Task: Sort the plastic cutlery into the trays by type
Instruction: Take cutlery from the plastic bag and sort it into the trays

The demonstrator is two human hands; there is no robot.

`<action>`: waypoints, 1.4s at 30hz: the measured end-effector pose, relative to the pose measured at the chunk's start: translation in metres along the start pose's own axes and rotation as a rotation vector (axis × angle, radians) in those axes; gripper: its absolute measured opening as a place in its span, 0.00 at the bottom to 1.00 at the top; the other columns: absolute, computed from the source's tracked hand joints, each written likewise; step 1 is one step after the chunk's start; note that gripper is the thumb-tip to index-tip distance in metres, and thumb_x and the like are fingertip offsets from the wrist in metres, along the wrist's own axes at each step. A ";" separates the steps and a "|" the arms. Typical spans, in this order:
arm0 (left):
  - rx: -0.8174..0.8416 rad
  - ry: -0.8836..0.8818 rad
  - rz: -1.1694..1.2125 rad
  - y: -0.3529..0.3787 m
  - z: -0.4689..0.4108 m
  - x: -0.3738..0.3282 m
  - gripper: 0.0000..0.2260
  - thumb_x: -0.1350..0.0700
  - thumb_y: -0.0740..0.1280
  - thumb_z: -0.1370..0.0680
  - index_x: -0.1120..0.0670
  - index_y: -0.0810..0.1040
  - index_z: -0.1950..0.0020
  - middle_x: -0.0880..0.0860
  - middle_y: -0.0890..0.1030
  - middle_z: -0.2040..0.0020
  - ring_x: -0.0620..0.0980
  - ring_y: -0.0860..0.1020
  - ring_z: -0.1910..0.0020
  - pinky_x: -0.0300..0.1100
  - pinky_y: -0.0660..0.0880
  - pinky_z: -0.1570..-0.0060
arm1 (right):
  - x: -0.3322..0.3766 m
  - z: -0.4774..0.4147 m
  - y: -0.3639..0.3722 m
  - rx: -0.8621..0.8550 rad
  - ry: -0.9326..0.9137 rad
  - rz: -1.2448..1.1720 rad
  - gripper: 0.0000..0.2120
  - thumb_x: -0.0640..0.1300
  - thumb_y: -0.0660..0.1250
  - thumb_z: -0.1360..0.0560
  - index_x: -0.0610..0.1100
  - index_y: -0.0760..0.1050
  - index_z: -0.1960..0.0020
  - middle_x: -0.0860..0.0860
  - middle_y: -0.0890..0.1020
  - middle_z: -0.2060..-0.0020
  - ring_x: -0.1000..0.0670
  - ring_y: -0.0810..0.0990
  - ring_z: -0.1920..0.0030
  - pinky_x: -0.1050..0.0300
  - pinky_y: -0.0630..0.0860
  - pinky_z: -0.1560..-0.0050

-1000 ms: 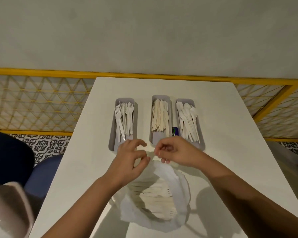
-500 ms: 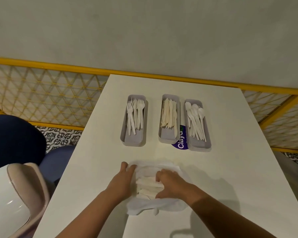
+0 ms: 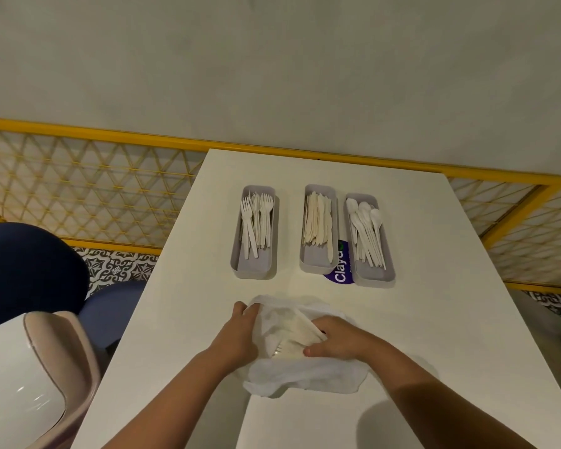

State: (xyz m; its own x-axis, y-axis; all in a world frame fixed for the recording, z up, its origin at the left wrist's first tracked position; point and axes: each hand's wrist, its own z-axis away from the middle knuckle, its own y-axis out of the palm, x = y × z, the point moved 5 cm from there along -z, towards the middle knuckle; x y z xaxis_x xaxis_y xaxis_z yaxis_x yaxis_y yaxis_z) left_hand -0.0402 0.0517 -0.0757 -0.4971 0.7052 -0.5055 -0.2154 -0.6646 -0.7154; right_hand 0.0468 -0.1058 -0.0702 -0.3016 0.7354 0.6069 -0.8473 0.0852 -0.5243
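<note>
Three grey trays stand side by side on the white table [image 3: 434, 319]: the left tray [image 3: 252, 268] holds white forks [image 3: 256, 222], the middle tray [image 3: 314, 264] cream knives [image 3: 318, 222], the right tray [image 3: 374, 277] white spoons [image 3: 366, 228]. Nearer to me lies a white plastic bag [image 3: 305, 374] with a bundle of cutlery [image 3: 297, 335] inside. My left hand [image 3: 237, 335] grips the bag's left edge. My right hand [image 3: 337, 340] reaches into the bag and curls around the bundle; a fork's tines show beneath it.
A purple sticker [image 3: 339, 270] lies between the middle and right trays. A white and beige chair [image 3: 30, 377] and a dark blue seat [image 3: 30, 270] stand left of the table. A yellow lattice railing [image 3: 94, 196] runs behind the table.
One second ago both hands pinched the bag's rim just below the trays. They have since drawn back toward me; the left holds the edge and the right has gone into the bag.
</note>
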 end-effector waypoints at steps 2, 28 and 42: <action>0.009 0.011 -0.001 -0.001 0.000 -0.004 0.30 0.65 0.63 0.28 0.53 0.58 0.28 0.54 0.63 0.39 0.54 0.73 0.54 0.41 0.74 0.50 | 0.001 0.002 -0.006 -0.028 0.014 -0.063 0.06 0.47 0.65 0.25 0.58 0.74 0.51 0.55 0.78 0.54 0.52 0.76 0.50 0.60 0.71 0.46; -0.092 0.360 0.553 -0.071 0.027 -0.100 0.19 0.51 0.68 0.24 0.46 0.67 0.36 0.44 0.74 0.48 0.44 0.75 0.49 0.34 0.72 0.49 | 0.070 0.016 -0.071 -0.211 -0.145 -1.304 0.11 0.41 0.64 0.23 0.35 0.73 0.44 0.44 0.82 0.64 0.46 0.83 0.62 0.52 0.79 0.59; 0.073 0.305 0.791 -0.067 0.013 -0.122 0.17 0.54 0.63 0.25 0.55 0.69 0.36 0.53 0.79 0.61 0.47 0.72 0.73 0.41 0.73 0.64 | 0.092 0.030 -0.092 -0.520 -0.152 -0.892 0.16 0.54 0.61 0.22 0.46 0.74 0.40 0.51 0.82 0.52 0.49 0.81 0.47 0.58 0.78 0.57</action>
State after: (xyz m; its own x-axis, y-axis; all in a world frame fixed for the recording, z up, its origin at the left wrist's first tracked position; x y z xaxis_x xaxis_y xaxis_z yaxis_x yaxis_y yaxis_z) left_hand 0.0233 0.0072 0.0402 -0.2779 0.0547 -0.9591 0.0416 -0.9968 -0.0689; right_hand 0.0834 -0.0665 0.0517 0.2588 0.1736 0.9502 -0.5075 0.8614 -0.0192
